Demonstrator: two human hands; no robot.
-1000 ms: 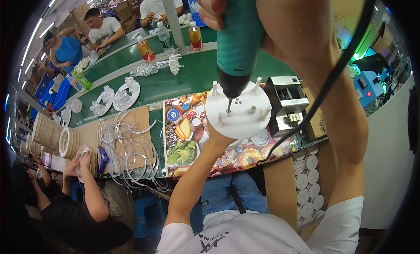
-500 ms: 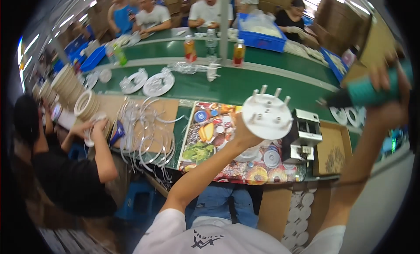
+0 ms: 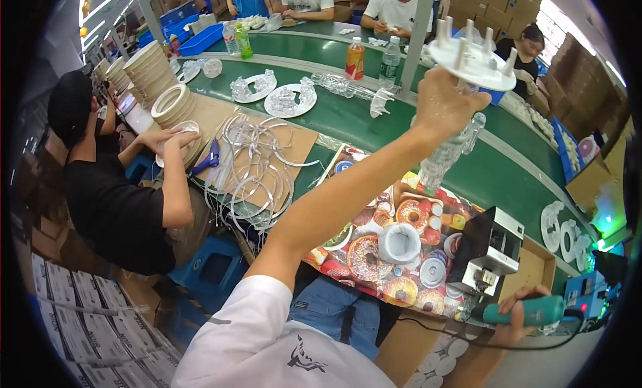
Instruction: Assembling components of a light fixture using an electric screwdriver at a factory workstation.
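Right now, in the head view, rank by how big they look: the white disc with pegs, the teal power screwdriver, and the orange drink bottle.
1. white disc with pegs, held up near the camera, so enlarged
2. teal power screwdriver, close behind
3. orange drink bottle, smallest, farther off

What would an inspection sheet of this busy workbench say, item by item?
Surface: green conveyor belt; patterned food-print mat at the near edge.
Job's things: white round disc with pegs held high; teal power screwdriver held low.
Clutter: clear plastic rings, drink bottles, stacked white rings.
Hands: left hand grips the disc; right hand grips the screwdriver.
Cables: black cord from the screwdriver.
Surroundings: seated co-worker, cardboard boxes.
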